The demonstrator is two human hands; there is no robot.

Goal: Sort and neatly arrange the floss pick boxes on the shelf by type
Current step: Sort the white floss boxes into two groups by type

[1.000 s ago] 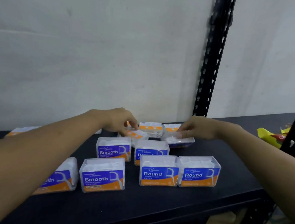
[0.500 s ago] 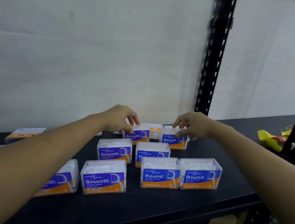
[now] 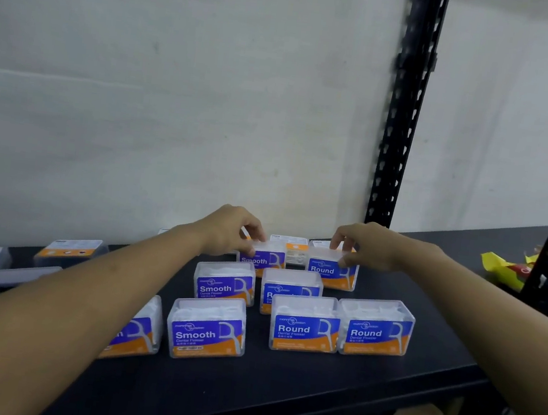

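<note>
Head view: left hand (image 3: 228, 232) pinches rear Smooth box (image 3: 260, 261) in curled fingers; right hand (image 3: 372, 247) pinches rear Round box (image 3: 328, 272).

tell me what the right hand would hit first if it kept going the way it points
The right hand grips the back Round box. Going on along its forearm's line, leftward and back, it would likely meet the middle box just left of that one first; depth is unclear.
</note>
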